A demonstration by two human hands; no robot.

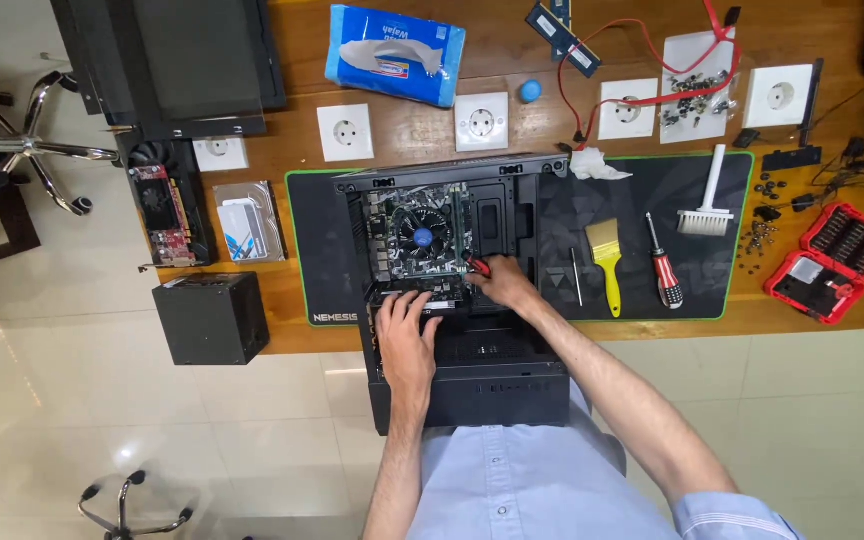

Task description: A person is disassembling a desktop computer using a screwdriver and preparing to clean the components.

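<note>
Head view: an open PC case [452, 290] lay on its side on a dark mat [642, 230], overhanging the near edge of the wooden desk [412, 130]. Inside it sat a motherboard [417, 235] with a round cooler fan [422, 238] at its centre.

The left hand [404, 335] rested palm down on the near edge of the board, fingers spread and slightly curled over a dark component; whether they gripped it could not be told. The right hand [500, 283] was just right of the board, fingers closed around a red-handled tool [478, 266] whose tip pointed towards the board.

On the mat right of the case lay a yellow brush [607, 262], a red screwdriver [664, 270] and a white brush [709, 200], well apart from both hands. A red bit case [832, 262] stood open at the right end of the desk. Left of the mat lay a hard drive [249, 222] and a red graphics card [160, 215]; a black box [210, 318] stood nearer the edge. A blue tissue pack [394, 42] lay at the far side.
</note>
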